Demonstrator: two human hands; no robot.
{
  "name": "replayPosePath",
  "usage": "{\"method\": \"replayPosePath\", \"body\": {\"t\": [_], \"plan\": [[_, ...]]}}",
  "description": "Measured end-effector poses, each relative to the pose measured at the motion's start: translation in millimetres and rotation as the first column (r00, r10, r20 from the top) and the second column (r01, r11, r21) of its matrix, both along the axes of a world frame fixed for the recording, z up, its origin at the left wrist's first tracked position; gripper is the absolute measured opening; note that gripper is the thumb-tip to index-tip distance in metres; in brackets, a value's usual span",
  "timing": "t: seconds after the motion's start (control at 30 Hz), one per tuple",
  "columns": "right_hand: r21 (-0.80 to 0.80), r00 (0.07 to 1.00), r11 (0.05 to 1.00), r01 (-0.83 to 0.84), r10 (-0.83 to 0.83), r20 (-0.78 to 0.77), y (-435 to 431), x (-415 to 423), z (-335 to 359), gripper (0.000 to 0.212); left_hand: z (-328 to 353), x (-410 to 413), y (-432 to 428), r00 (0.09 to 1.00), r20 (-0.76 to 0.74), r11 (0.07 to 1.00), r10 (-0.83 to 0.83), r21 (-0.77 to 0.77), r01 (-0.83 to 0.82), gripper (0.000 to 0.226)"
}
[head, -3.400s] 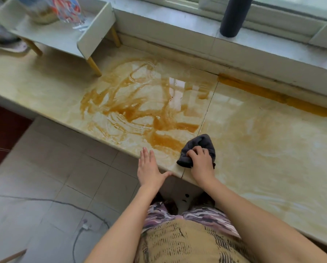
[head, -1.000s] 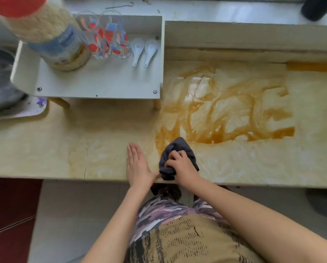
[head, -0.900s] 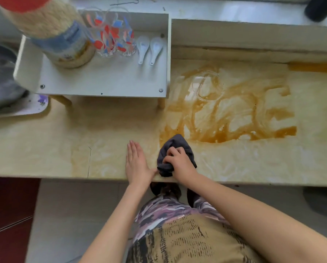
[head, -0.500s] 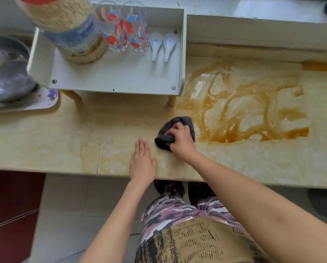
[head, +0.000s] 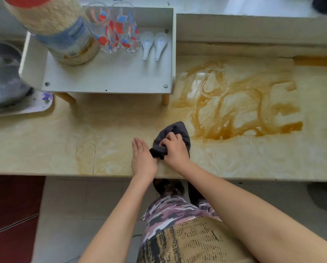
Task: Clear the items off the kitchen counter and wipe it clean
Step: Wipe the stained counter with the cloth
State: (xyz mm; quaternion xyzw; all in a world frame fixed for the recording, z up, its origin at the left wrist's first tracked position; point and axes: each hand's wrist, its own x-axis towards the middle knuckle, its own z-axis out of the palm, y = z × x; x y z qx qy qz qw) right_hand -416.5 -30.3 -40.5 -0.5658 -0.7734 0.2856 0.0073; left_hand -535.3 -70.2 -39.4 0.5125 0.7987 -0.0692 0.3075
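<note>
Cloth (head: 175, 129), dark grey and bunched, lies on the counter (head: 35, 145) near its front edge, just left of the brown spill (head: 244, 114). The right hand (head: 175, 150) grips it from above, fingers curled into the folds, pressing it down. The left hand (head: 142, 160) lies flat on the counter just beside it, fingers straight and together, its thumb side touching the cloth's lower corner. The spill spreads rightward in smeared streaks, with a pale ring mark (head: 211, 82) in its upper left part. A thicker brown band (head: 316, 61) runs along the counter's back edge at far right. Paler smears cover the counter around the hands. Behind and to the left stands a white shelf (head: 105, 76), holding a tall red-lidded grain jar (head: 60, 29), patterned glasses (head: 117, 29) and two white spoons (head: 154, 44). At far left a tray (head: 43, 105) carries metal pots (head: 3, 82). A dark bottle (head: 325, 4) shows in the top right corner.
</note>
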Motion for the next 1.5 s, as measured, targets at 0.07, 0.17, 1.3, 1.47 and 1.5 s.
{"method": "replayPosePath", "body": {"t": [0.07,0.17,1.3,1.47,1.5], "plan": [[-0.011,0.997,0.997,-0.077,0.077,0.012,13.2,5.6,1.9,0.027,2.7,10.1,5.2,0.999,-0.026,0.999,0.029,-0.017,-0.029,0.085],[0.019,0.999,0.999,-0.033,0.032,0.011,23.7,24.7,2.0,0.028,2.7,21.3,9.1,1.0,-0.02,1.0,0.009,-0.003,-0.009,0.089],[0.074,0.726,0.743,0.665,-0.667,0.165,99.2,435.2,4.5,0.031,3.1,273.6,50.7,0.905,0.071,0.908,-0.419,0.013,0.419,0.104],[0.041,0.824,0.833,0.552,-0.552,0.132,85.9,410.3,5.7,0.031,-1.8,274.2,48.7,0.901,0.037,0.902,-0.432,0.021,0.431,0.104],[0.015,0.878,0.884,0.467,-0.466,0.112,80.7,406.2,5.8,0.03,-1.6,273.6,48.9,0.902,0.034,0.902,-0.431,0.021,0.43,0.104]]}}
